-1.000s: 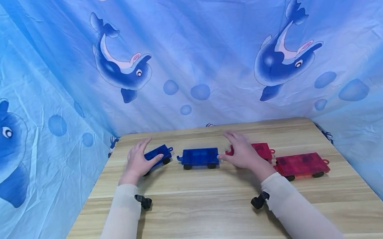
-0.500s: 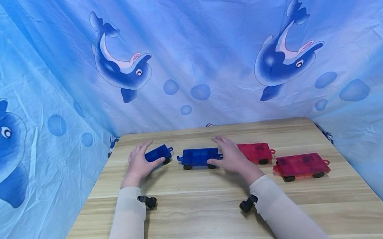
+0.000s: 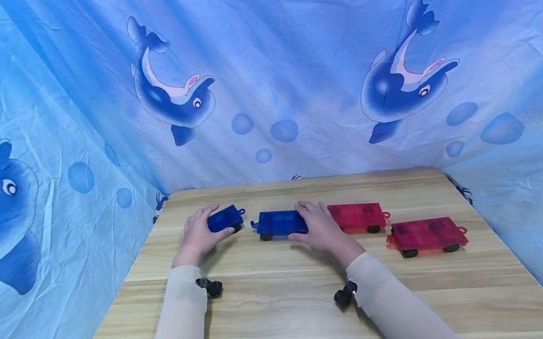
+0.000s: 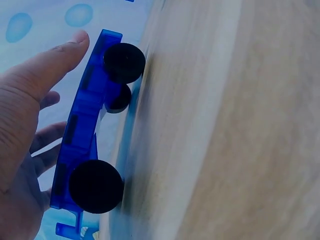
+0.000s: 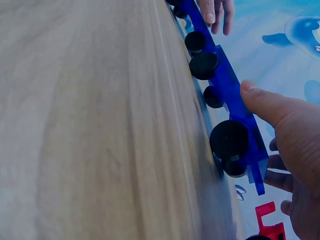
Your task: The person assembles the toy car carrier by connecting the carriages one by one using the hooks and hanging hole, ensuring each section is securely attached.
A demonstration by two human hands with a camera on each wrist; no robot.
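Table (image 3: 269, 309), left hand (image 3: 198, 236) spread around blue toy wagon (image 3: 223, 220), right hand (image 3: 322, 228) spread over second blue wagon (image 3: 278, 223), contact unclear, two red wagons (image 3: 429, 233) rightward

Right blue wagon (image 3: 280, 222), one end behind right hand (image 3: 322, 229) in head view.

Room over table (image 3: 274, 309) between sleeves (image 3: 181, 317); right blue wagon (image 3: 278, 222) (wheeled) blocks beyond.
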